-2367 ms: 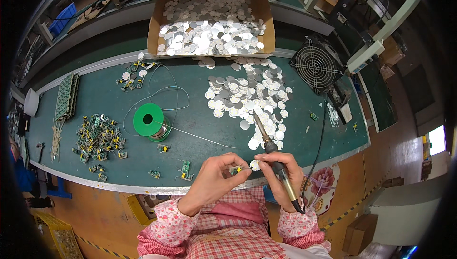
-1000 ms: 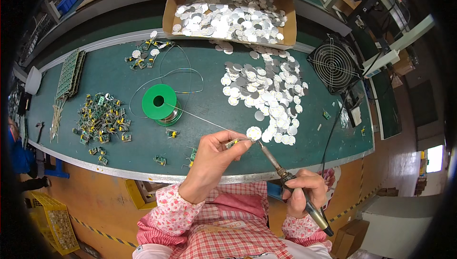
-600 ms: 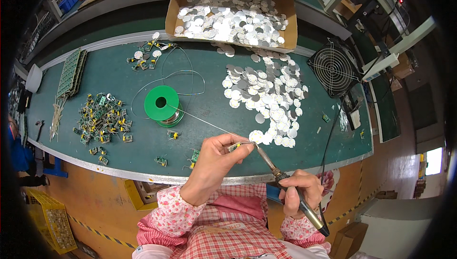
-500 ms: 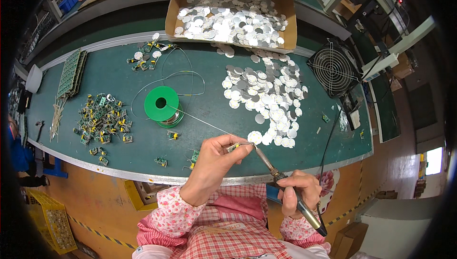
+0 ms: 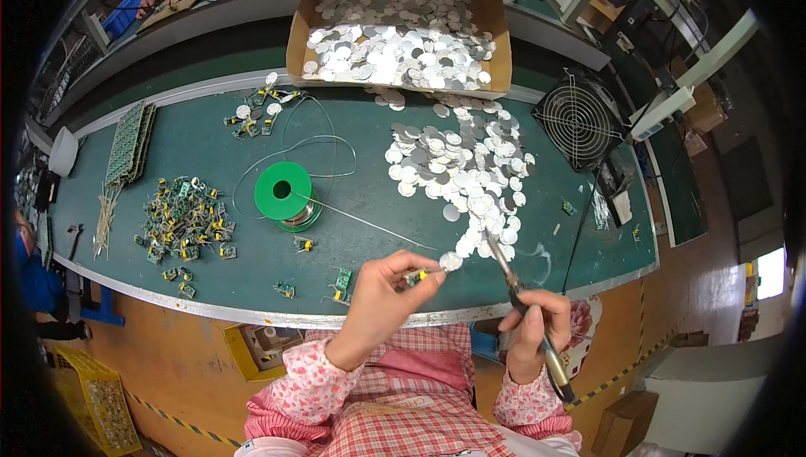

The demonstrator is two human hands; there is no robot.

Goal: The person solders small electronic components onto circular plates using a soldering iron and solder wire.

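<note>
My left hand [image 5: 388, 293] pinches a small yellow and green component with a round silver disc [image 5: 451, 261] at its tip, over the near edge of the green bench. A thin solder wire [image 5: 365, 222] runs from the green spool [image 5: 285, 193] to that disc. My right hand [image 5: 532, 333] grips a soldering iron [image 5: 514, 287] like a pen. Its tip points up and left, a little right of the disc. A loose pile of silver discs [image 5: 463, 161] lies just beyond.
A cardboard box [image 5: 495, 37] full of silver discs stands at the back. A small fan [image 5: 578, 120] sits at the right. Small assembled parts [image 5: 186, 219] are heaped at the left, with green circuit board strips [image 5: 128, 140] beyond. A yellow crate [image 5: 94, 407] is on the floor.
The soldering iron tip, which touched the disc half a second ago, has drawn back to the right. My left hand has stayed in place with the disc.
</note>
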